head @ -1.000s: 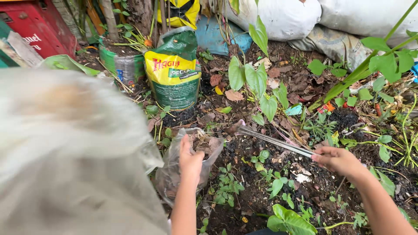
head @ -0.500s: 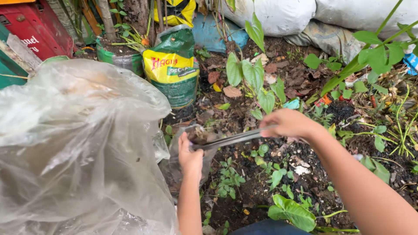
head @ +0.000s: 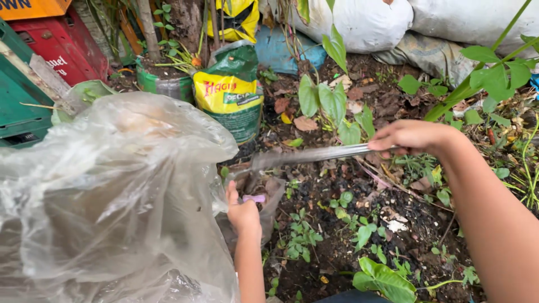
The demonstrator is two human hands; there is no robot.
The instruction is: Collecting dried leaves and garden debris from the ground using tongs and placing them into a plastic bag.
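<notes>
While my left hand (head: 244, 212) grips the rim of the small clear bag (head: 264, 193) to keep its mouth open, my right hand (head: 412, 137) is clenched on metal tongs (head: 306, 155), tips reaching over that bag. Something pink (head: 254, 198) sits at its mouth; the rest inside is unclear. Left of it bulges a large clear bag (head: 112, 207); behind it stands a green-yellow sack (head: 230, 95).

Tongs (head: 314, 154): smooth shiny metal. Large bag (head: 106, 196): thin, crinkled, glossy clear plastic. Soil (head: 342, 235): dark, rough, crumbly, matt.
</notes>
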